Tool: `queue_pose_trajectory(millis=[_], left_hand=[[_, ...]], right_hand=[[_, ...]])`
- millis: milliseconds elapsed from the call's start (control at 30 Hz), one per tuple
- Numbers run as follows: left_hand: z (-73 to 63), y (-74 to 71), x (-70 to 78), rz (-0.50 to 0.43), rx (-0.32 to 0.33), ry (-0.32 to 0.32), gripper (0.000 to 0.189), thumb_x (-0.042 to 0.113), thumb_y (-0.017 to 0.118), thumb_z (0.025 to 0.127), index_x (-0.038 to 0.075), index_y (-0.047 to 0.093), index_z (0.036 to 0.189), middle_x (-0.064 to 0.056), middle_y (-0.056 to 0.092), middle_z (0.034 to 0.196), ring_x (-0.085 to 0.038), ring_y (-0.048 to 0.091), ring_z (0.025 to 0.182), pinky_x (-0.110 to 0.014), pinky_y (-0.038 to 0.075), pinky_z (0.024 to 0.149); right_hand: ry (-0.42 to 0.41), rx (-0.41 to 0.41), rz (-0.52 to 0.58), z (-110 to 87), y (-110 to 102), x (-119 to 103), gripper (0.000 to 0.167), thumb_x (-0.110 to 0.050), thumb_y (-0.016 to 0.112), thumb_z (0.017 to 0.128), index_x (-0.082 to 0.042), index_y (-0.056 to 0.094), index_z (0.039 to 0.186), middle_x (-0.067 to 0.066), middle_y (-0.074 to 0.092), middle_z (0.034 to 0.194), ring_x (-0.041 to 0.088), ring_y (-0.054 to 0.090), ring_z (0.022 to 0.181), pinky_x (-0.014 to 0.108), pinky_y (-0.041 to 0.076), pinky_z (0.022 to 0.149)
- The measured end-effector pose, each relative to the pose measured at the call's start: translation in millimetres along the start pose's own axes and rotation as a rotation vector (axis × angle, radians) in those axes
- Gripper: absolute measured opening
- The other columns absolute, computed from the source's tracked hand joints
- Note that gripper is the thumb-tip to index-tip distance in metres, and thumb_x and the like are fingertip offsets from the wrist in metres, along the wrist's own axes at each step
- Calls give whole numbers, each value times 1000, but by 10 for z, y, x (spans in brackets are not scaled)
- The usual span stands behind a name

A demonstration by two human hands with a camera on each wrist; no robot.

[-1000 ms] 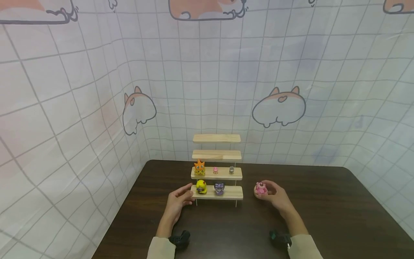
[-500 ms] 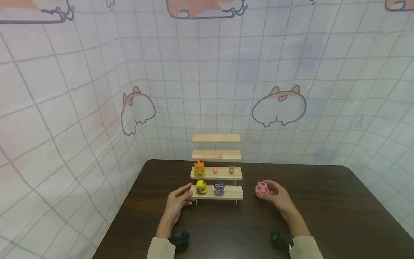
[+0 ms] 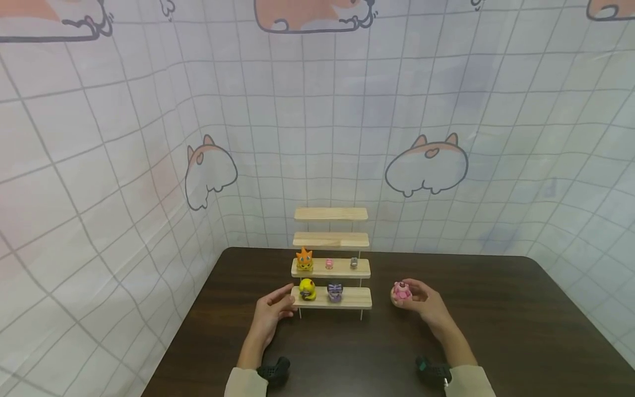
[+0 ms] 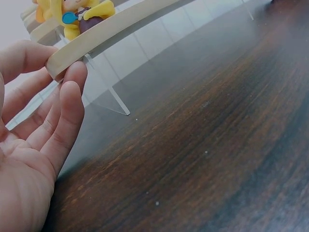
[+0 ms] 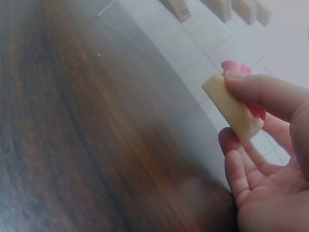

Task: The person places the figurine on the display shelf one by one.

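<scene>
A tiered wooden display shelf (image 3: 352,298) stands on the table, and my left hand (image 3: 272,309) pinches the left end of its lowest board. In the left wrist view, fingertips are on the upper and lower sides of that board (image 4: 120,21). To the right of the shelf, my right hand (image 3: 425,302) holds a pink bear-like figurine (image 3: 402,291) above the table. The right wrist view shows a pale, thick piece (image 5: 231,104) against the pink figurine (image 5: 236,66), gripped between thumb and fingers. A yellow figurine (image 3: 307,289) and a purple figurine (image 3: 334,293) sit on the lowest board.
On the second board are an orange-and-yellow figurine (image 3: 305,260), a tiny pink figurine (image 3: 329,264) and a tiny grey one (image 3: 354,263). Two higher boards (image 3: 331,214) rise behind. Grid-patterned cloth (image 3: 337,110) surrounds the dark wooden table (image 3: 496,320).
My right hand has shifted very slightly right, away from the shelf, and the pink figurine has turned a little in its grip. My left hand keeps its place on the lowest board.
</scene>
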State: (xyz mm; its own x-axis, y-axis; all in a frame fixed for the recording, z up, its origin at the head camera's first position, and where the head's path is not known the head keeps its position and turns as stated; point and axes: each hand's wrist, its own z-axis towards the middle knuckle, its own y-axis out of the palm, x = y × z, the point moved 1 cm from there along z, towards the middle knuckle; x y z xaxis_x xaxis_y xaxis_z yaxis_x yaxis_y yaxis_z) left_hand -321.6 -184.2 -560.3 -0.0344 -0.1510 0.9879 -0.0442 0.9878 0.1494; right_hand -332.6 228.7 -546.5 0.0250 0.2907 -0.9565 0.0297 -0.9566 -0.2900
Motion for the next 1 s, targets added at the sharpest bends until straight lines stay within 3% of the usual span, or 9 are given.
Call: queue_pose_trajectory(millis=[467,1000], left_hand=[[-20,-4,0,-4,2,2,45,11,75,93,2,65,136,-3,73,99,-17,71,77,-28,60,69],[-17,-16,-16,-24,-12,4,45,10,74,93,3,65,136,-4,72,99,-17,71,77,-28,61,68]], right_hand=[[-64,-56,5,-31,-47,-127,67,-24,87,83,-13,57,141,20,57,144,20,63,99,32,47,91],[-218,-116,26,-139,29,-505,68,-17,84,85,-4,53,144,21,59,141,15,67,102,27,56,85]])
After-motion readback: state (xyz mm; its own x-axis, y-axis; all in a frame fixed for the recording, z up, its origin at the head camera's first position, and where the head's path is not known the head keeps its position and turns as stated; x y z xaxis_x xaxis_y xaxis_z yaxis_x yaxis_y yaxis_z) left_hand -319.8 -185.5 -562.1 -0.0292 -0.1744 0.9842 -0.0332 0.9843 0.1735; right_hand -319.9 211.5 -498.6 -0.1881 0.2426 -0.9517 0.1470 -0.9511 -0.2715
